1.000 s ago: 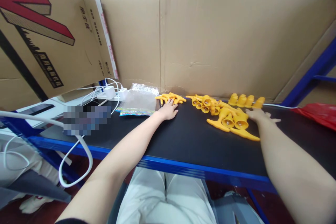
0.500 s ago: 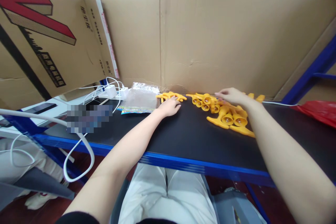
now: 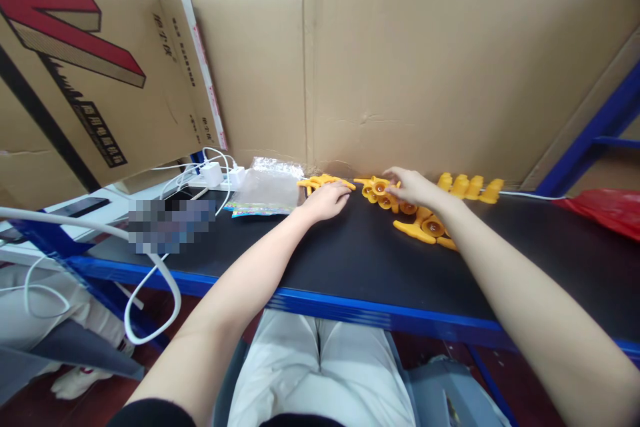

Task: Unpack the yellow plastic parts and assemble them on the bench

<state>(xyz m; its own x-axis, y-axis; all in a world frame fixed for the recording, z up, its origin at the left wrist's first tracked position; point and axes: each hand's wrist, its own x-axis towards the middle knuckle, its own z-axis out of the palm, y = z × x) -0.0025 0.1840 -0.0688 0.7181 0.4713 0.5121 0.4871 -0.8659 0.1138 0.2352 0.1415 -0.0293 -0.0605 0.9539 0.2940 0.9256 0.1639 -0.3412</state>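
The left hand (image 3: 327, 201) lies over yellow pieces (image 3: 320, 181), whether its fingers grip I cannot tell; the right hand (image 3: 416, 188), fingers parted, reaches yellow cups (image 3: 371, 195).

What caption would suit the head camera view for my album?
Left hand and right hand among yellow pieces on a black tabletop, a clear bag at left, cardboard behind.
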